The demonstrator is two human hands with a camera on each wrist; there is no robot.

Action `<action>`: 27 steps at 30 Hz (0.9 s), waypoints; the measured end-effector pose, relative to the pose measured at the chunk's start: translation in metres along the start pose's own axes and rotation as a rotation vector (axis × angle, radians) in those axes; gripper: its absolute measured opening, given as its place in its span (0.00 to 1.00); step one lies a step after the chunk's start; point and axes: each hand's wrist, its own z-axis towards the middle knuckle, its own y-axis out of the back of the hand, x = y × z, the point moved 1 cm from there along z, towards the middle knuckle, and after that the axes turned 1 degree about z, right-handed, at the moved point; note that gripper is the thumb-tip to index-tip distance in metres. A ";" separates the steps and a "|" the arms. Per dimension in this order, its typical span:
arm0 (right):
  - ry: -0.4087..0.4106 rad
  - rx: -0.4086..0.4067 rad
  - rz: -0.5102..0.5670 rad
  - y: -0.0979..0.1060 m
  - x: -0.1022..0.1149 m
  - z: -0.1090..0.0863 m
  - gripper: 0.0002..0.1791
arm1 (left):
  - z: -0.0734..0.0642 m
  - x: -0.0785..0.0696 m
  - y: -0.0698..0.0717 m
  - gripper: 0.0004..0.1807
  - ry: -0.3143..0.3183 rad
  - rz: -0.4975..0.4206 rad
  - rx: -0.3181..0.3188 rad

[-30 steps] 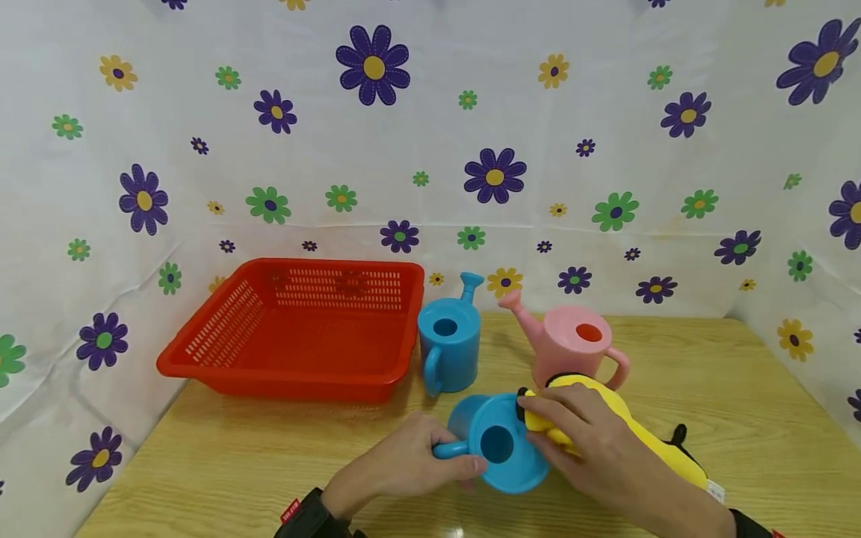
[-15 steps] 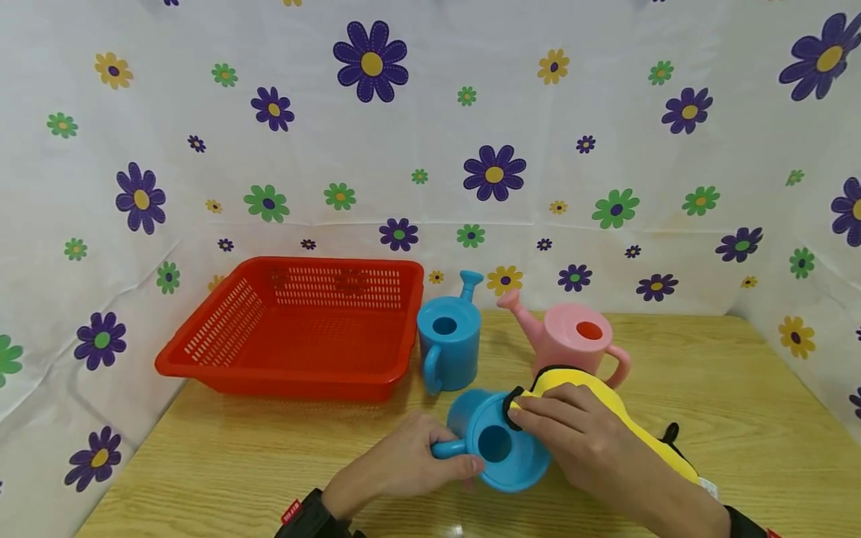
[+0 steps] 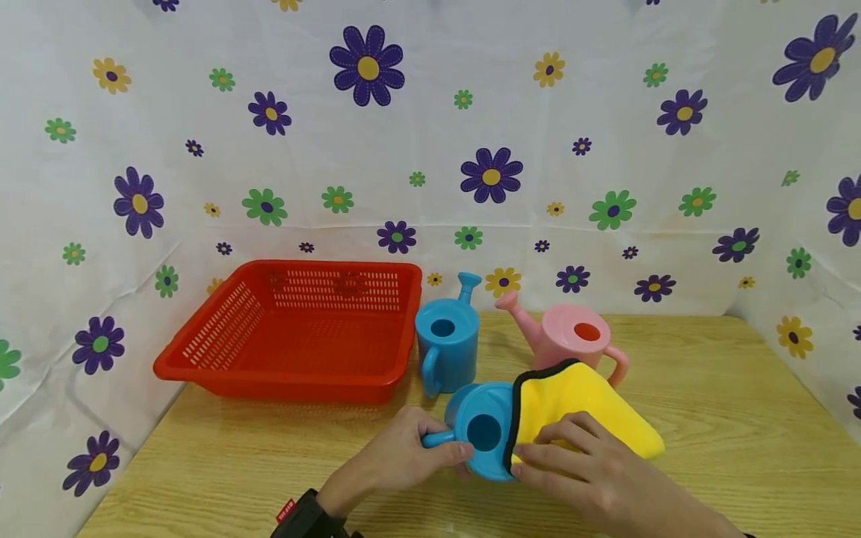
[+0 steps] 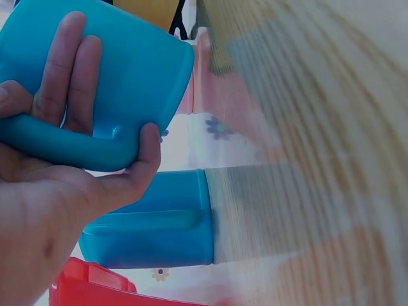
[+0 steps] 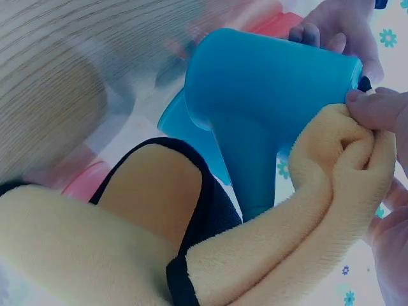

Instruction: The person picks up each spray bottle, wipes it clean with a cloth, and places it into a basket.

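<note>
A blue watering can [image 3: 492, 468] is tilted toward me above the table, its round opening facing the head camera. My left hand [image 3: 412, 454] grips it by the handle; in the left wrist view the fingers pass through the handle [image 4: 70, 145]. Over the right part of its top lies a yellow cloth [image 3: 592, 396] with black edging. My right hand [image 3: 595, 472] pinches the cloth at the can's near right rim. In the right wrist view the thumb [image 5: 376, 111] presses the cloth [image 5: 274, 236] against the rim, and the can's spout [image 5: 245, 172] shows beneath.
A second blue watering can [image 3: 449, 359] stands upright beside a red plastic basket [image 3: 289, 390] at the back left. Behind the cloth stands a pink watering can [image 3: 565, 336]. All are on a wooden table [image 3: 222, 463] before a flowered white backdrop [image 3: 282, 149].
My right hand has moved from the can's far right rim down to the near side. The bunched cloth now lies spread over the can's right part. My left hand keeps its grip.
</note>
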 end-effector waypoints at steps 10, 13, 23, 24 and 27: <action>0.018 0.000 -0.035 0.000 0.004 -0.003 0.26 | 0.000 0.002 0.003 0.20 -0.008 -0.024 0.034; 0.007 -0.002 -0.031 0.000 0.005 -0.004 0.26 | -0.001 0.002 0.001 0.20 -0.008 -0.010 0.039; -0.035 0.013 -0.065 0.002 0.003 -0.006 0.34 | -0.001 0.000 0.000 0.22 0.005 -0.018 0.056; -0.036 0.010 -0.064 0.002 0.003 -0.006 0.34 | -0.001 0.000 0.000 0.22 0.004 -0.020 0.060; -0.045 0.006 -0.062 0.001 0.002 -0.006 0.35 | -0.001 -0.001 0.000 0.21 0.007 -0.019 0.069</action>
